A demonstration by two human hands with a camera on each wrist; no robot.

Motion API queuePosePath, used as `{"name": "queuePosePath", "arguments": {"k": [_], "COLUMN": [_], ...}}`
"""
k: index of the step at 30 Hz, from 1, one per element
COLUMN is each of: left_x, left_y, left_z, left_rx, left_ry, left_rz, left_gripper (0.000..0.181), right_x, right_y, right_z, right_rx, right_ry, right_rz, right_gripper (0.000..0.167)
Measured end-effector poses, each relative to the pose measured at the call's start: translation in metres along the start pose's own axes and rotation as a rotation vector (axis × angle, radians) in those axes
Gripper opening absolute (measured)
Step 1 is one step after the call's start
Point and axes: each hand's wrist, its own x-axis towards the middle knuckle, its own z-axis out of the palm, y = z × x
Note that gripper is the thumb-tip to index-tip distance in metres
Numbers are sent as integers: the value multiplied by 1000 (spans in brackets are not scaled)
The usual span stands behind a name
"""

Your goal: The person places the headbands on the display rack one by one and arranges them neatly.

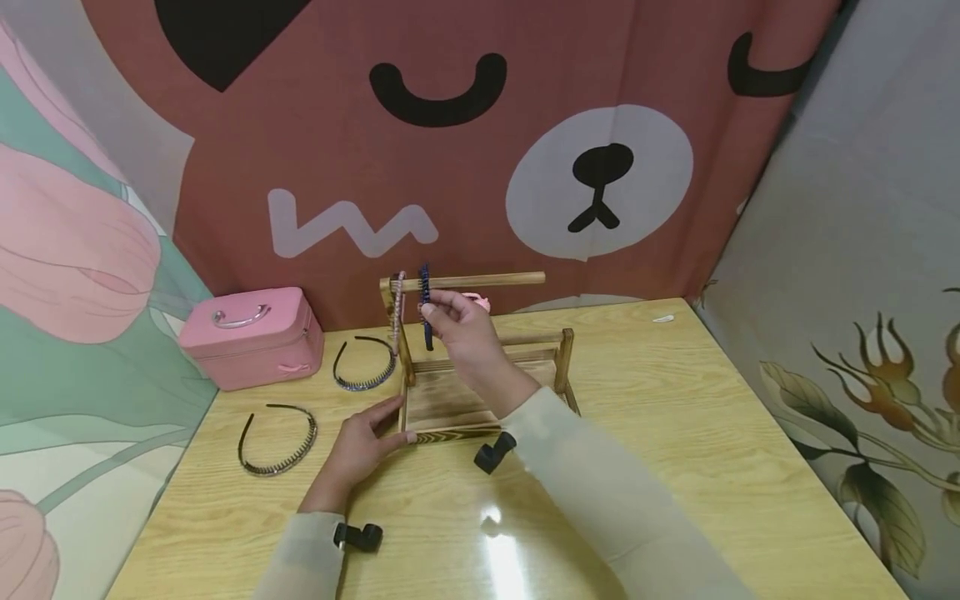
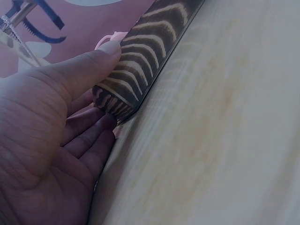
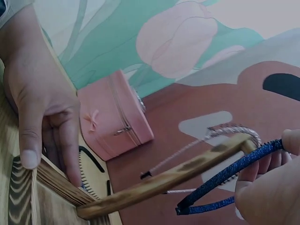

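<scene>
A wooden rack (image 1: 480, 433) with a tray-like base and a raised top bar (image 1: 487, 281) stands on the table. My left hand (image 1: 363, 450) grips its front left corner, thumb on the striped front edge (image 2: 140, 61) and fingers against the side. At the top bar, my right hand (image 1: 468, 337) pinches a blue headband (image 1: 425, 304) between thumb and fingers. In the right wrist view the blue headband (image 3: 229, 171) is beside the bar; whether it rests on it I cannot tell. A pink-white beaded headband (image 1: 397, 312) hangs at the bar's post end.
Left of the rack lie a blue toothed headband (image 1: 365, 385) and a dark one (image 1: 277, 467). A pink case (image 1: 251, 337) stands behind them near the curtain. Behind the rack is a small pink object (image 1: 477, 302); a small white piece (image 1: 663, 318) lies far right.
</scene>
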Motion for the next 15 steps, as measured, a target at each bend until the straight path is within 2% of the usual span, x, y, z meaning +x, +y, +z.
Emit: {"name": "queuePosePath", "arguments": {"k": [7,15], "left_x": [0,0], "left_y": [0,0], "left_z": [0,-1], "left_rx": [15,19], "left_ry": [-6,8], "left_rz": [5,19], "left_gripper": [74,73], "right_x": [5,8], "right_y": [9,11], "right_z": [13,22], "right_rx": [-59,-64], "right_ry": [34,43], "right_rz": [-17,-24], "right_gripper": [30,30]}}
